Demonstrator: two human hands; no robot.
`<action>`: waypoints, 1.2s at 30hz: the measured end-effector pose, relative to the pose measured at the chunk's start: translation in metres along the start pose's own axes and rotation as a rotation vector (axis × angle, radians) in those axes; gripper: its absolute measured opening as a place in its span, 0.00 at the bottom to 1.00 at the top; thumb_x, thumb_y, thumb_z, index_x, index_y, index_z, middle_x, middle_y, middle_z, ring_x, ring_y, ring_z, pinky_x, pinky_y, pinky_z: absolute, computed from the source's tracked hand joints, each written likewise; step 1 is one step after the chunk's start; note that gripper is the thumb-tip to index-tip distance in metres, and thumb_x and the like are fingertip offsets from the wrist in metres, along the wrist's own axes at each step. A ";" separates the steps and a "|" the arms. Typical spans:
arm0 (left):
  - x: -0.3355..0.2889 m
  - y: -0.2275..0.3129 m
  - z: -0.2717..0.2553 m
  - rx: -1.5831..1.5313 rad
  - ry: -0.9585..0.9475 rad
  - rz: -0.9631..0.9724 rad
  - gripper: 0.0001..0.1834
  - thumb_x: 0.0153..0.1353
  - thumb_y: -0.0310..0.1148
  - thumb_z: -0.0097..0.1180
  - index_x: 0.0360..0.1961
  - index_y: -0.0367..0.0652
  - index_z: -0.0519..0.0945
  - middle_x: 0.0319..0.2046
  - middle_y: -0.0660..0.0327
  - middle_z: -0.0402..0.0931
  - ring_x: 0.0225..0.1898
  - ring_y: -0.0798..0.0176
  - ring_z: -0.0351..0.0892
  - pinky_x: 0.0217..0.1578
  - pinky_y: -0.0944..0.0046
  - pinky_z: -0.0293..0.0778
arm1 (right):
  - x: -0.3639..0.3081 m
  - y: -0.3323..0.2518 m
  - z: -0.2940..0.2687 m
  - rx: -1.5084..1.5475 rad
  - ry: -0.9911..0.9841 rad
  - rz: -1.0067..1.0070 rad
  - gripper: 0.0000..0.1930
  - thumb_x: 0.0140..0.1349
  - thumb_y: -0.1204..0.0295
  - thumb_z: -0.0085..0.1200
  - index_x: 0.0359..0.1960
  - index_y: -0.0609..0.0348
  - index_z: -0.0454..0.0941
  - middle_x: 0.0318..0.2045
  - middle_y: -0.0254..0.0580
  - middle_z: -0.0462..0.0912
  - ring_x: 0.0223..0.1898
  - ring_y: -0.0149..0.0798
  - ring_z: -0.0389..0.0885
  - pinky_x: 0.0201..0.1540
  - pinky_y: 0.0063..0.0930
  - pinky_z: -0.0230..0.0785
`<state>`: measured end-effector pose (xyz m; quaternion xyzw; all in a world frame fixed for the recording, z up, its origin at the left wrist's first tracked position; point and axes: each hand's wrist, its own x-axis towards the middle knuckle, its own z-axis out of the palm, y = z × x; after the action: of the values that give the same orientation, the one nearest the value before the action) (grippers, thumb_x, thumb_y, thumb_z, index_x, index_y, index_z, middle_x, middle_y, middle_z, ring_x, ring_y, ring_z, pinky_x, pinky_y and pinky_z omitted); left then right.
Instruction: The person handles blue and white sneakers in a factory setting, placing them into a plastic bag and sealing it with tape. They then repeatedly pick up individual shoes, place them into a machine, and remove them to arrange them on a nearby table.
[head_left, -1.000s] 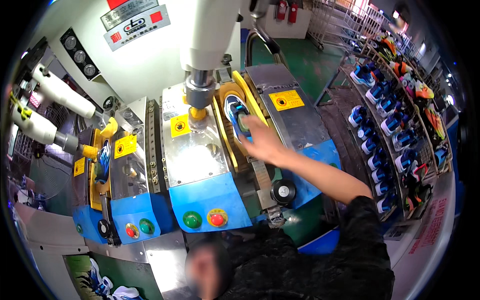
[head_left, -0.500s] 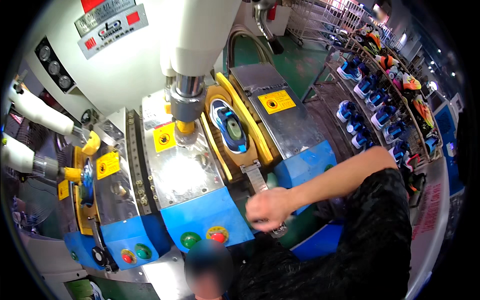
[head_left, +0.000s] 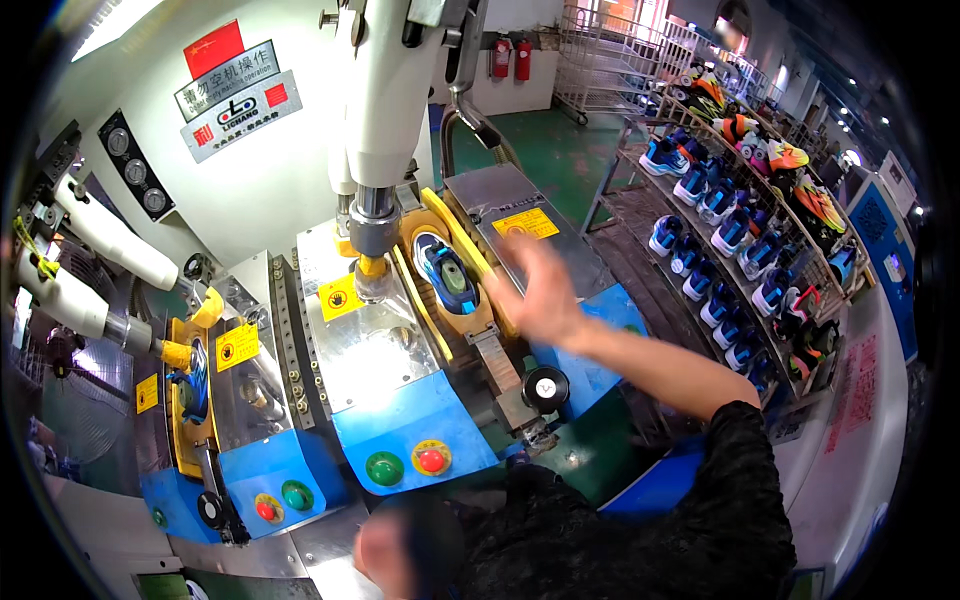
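Observation:
My right hand hovers, smeared by motion, over the right side of a shoe press, fingers apart and holding nothing. Beside it, a blue and white sneaker sits sole down in a tan holder between yellow side pads. A metal bar runs from the holder toward me, with a round black knob near its end. Left of the sneaker, a metal press rod with a yellow tip comes down from above. My left hand is not seen; a blurred patch at the lower edge cannot be made out.
Green and red buttons sit on the blue front panel. At left, a second station holds another blue shoe under white press arms. A rack of sneakers stands at right; fire extinguishers hang behind.
My right hand has left the front end of the metal bar, uncovering the black knob. It has moved up and away, and its fingers have spread. The view has shifted slightly.

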<state>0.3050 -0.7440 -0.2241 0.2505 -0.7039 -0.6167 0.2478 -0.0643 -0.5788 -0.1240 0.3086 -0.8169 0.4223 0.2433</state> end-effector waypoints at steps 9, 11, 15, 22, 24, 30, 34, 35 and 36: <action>0.197 0.174 0.075 0.200 -0.127 0.907 0.18 0.67 0.23 0.52 0.56 0.32 0.69 0.47 0.50 0.76 0.48 0.61 0.79 0.50 0.62 0.74 | 0.165 -0.025 -0.037 0.114 -0.358 -0.056 0.17 0.56 0.60 0.56 0.32 0.66 0.79 0.26 0.52 0.82 0.29 0.49 0.81 0.39 0.37 0.73; 0.251 0.224 0.107 0.190 -0.096 0.890 0.27 0.70 0.30 0.53 0.65 0.32 0.61 0.61 0.49 0.66 0.52 0.59 0.77 0.50 0.62 0.74 | 0.180 -0.020 -0.030 0.092 -0.339 -0.163 0.19 0.57 0.59 0.54 0.23 0.67 0.77 0.20 0.55 0.80 0.23 0.50 0.76 0.34 0.37 0.72; 0.327 0.333 0.136 0.219 0.155 0.802 0.36 0.72 0.51 0.48 0.69 0.34 0.59 0.62 0.51 0.70 0.49 0.60 0.80 0.52 0.63 0.74 | 0.185 -0.030 -0.014 0.330 -0.428 -0.005 0.24 0.64 0.60 0.55 0.17 0.67 0.66 0.13 0.36 0.63 0.19 0.30 0.56 0.24 0.34 0.57; 0.394 0.423 0.108 0.368 0.001 0.691 0.26 0.72 0.51 0.44 0.54 0.39 0.75 0.49 0.58 0.81 0.38 0.64 0.80 0.42 0.62 0.74 | 0.187 -0.013 -0.010 0.438 -0.416 -0.019 0.23 0.63 0.61 0.56 0.18 0.67 0.67 0.13 0.38 0.64 0.19 0.31 0.59 0.24 0.34 0.59; 0.400 0.432 0.105 0.404 0.009 0.712 0.25 0.72 0.51 0.44 0.54 0.39 0.75 0.49 0.58 0.81 0.38 0.64 0.80 0.43 0.62 0.74 | 0.188 -0.013 -0.010 0.433 -0.421 -0.013 0.23 0.62 0.61 0.56 0.17 0.67 0.67 0.13 0.38 0.64 0.18 0.31 0.59 0.24 0.33 0.58; 0.388 0.455 0.084 0.554 0.080 0.725 0.25 0.72 0.52 0.43 0.53 0.41 0.76 0.48 0.58 0.81 0.38 0.64 0.80 0.43 0.62 0.74 | 0.182 -0.030 -0.010 0.415 -0.469 -0.104 0.23 0.59 0.58 0.50 0.16 0.68 0.75 0.15 0.57 0.76 0.20 0.54 0.76 0.33 0.44 0.71; 0.424 0.459 0.097 0.505 -0.014 0.778 0.25 0.73 0.52 0.43 0.53 0.42 0.76 0.48 0.59 0.81 0.38 0.64 0.81 0.44 0.62 0.74 | 0.188 -0.008 -0.018 0.323 -0.404 -0.160 0.22 0.60 0.59 0.46 0.17 0.65 0.78 0.17 0.59 0.78 0.22 0.59 0.79 0.35 0.48 0.74; 0.408 0.464 0.089 0.532 -0.003 0.773 0.25 0.73 0.53 0.42 0.53 0.42 0.76 0.48 0.59 0.81 0.38 0.64 0.81 0.44 0.62 0.74 | 0.186 -0.005 -0.011 0.261 -0.342 -0.242 0.22 0.61 0.59 0.45 0.18 0.64 0.78 0.17 0.59 0.78 0.23 0.59 0.79 0.36 0.48 0.75; 0.397 0.470 0.090 0.550 0.006 0.780 0.25 0.73 0.53 0.42 0.53 0.42 0.76 0.48 0.59 0.81 0.38 0.64 0.81 0.44 0.61 0.74 | 0.185 -0.002 -0.002 0.197 -0.278 -0.321 0.22 0.61 0.59 0.45 0.18 0.64 0.78 0.18 0.59 0.78 0.23 0.59 0.79 0.36 0.48 0.75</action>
<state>-0.0750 -0.8850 0.2479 0.0256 -0.8819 -0.2676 0.3873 -0.1903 -0.6332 0.0007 0.5122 -0.7377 0.4093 0.1611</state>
